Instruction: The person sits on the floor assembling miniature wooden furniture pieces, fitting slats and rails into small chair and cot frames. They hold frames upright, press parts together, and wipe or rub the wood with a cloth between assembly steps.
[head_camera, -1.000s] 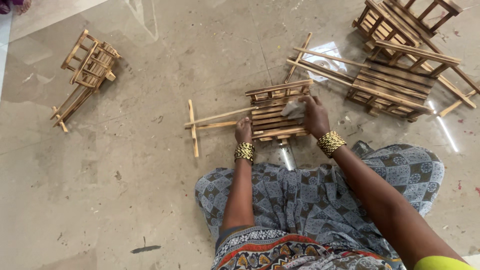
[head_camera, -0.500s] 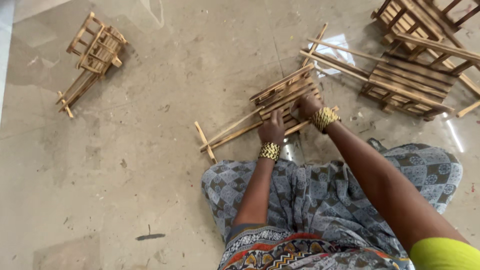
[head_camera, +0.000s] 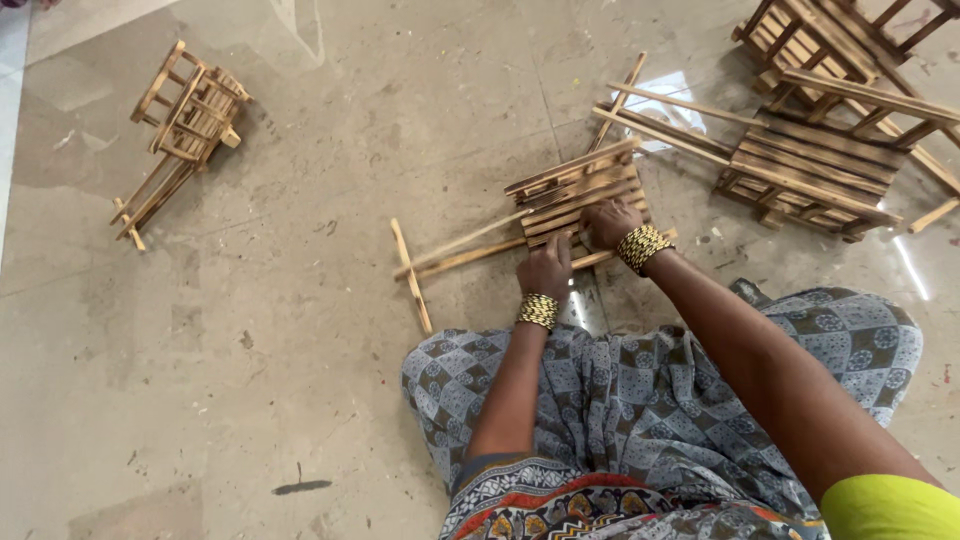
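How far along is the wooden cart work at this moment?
Done: one assembled cart lies at far left. In hand: left hand and right hand press on a slatted frame with long handle sticks. Left: loose slatted pieces lie at right.

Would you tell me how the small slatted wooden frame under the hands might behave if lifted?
The slatted frame looks thin and open, so probably light. Long sticks jut out leftward, so it may swing or tip. Both hands, left and right, press it, suggesting joints could flex.
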